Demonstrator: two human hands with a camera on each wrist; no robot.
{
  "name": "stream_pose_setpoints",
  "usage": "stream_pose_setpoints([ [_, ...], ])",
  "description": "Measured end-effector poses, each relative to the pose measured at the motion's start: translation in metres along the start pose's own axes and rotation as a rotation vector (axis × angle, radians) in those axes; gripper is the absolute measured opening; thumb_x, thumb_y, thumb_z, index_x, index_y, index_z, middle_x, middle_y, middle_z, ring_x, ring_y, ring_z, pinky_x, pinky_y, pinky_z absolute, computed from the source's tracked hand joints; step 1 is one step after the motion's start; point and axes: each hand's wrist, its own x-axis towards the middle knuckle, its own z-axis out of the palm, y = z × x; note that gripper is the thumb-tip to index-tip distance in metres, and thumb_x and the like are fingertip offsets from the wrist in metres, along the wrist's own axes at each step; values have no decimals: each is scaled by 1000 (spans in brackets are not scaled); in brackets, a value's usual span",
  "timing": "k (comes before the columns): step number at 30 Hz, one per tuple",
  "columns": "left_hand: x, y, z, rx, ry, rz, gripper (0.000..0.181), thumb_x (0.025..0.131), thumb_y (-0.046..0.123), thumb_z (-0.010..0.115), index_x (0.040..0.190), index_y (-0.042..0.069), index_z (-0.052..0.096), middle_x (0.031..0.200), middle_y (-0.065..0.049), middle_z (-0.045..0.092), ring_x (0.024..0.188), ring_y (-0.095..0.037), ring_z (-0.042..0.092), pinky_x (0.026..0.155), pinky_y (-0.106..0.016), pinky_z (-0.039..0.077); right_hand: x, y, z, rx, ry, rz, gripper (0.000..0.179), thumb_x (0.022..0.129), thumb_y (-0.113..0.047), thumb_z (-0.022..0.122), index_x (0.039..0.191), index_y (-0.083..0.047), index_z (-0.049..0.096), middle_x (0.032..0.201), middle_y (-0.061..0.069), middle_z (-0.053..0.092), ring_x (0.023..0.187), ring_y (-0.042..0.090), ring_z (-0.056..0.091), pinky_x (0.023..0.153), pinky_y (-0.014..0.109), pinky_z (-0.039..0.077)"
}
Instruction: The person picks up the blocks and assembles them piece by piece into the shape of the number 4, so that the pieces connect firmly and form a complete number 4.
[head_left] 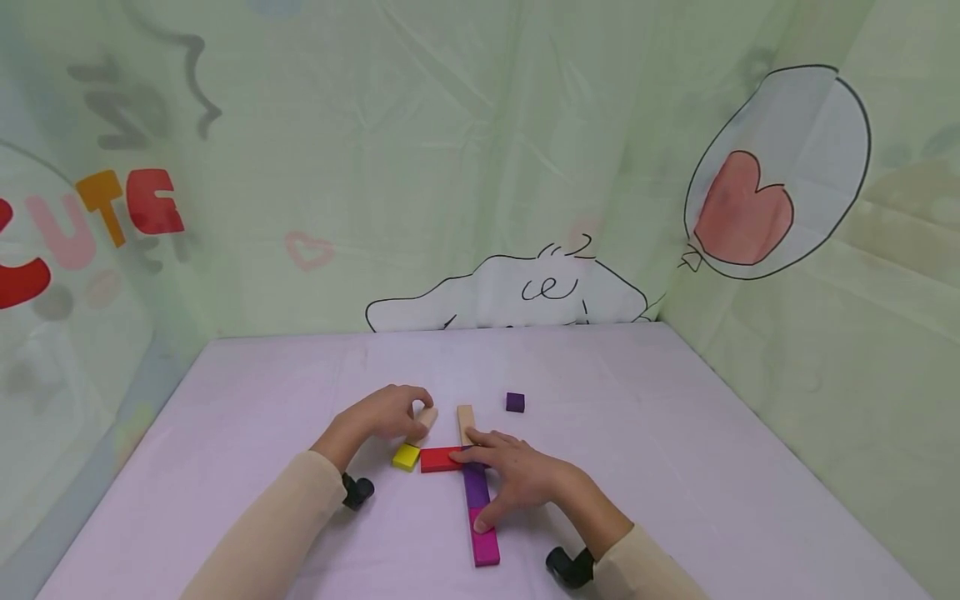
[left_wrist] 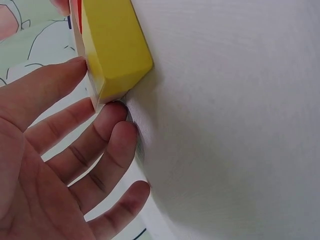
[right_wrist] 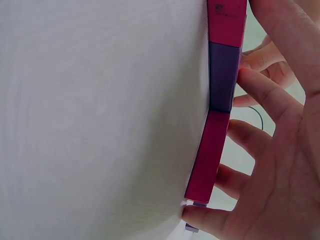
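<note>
My left hand (head_left: 390, 410) pinches a plain wooden block (head_left: 426, 423) between thumb and fingers, just beyond a yellow block (head_left: 406, 457). In the left wrist view the yellow block (left_wrist: 117, 42) largely hides the wooden one. A red block (head_left: 439, 460) lies crosswise to the right of the yellow. It meets a line made of a plain wooden block (head_left: 465, 418), a purple block (head_left: 476, 487) and a magenta block (head_left: 484, 547). Over this line spreads my right hand (head_left: 525, 473), its thumb on the magenta block and fingertips touching blocks near the red one.
A dark purple cube (head_left: 515, 402) sits apart on the pale table (head_left: 637, 433), beyond the right hand. Printed cloth walls (head_left: 450, 167) rise along the table's back and sides. Black wrist devices (head_left: 570, 568) are worn at both sleeves.
</note>
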Motion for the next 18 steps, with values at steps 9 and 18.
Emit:
stream_pose_setpoints([
  [9, -2, 1, -1, 2, 0, 2, 44, 90, 26, 79, 131, 20, 65, 106, -6, 69, 92, -20, 62, 86, -43, 58, 0, 0, -1, -3, 4, 1, 85, 73, -43, 91, 149, -39, 53, 171, -2, 27, 157, 37, 22, 118, 71, 27],
  [18, -9, 0, -2, -12, 31, 32, 49, 93, 28, 75, 139, 18, 61, 106, -6, 69, 91, -20, 62, 83, -40, 58, 0, 1, -1, -6, 2, -9, 86, 74, -45, 91, 150, -38, 52, 171, -1, 26, 158, 38, 22, 120, 70, 23],
])
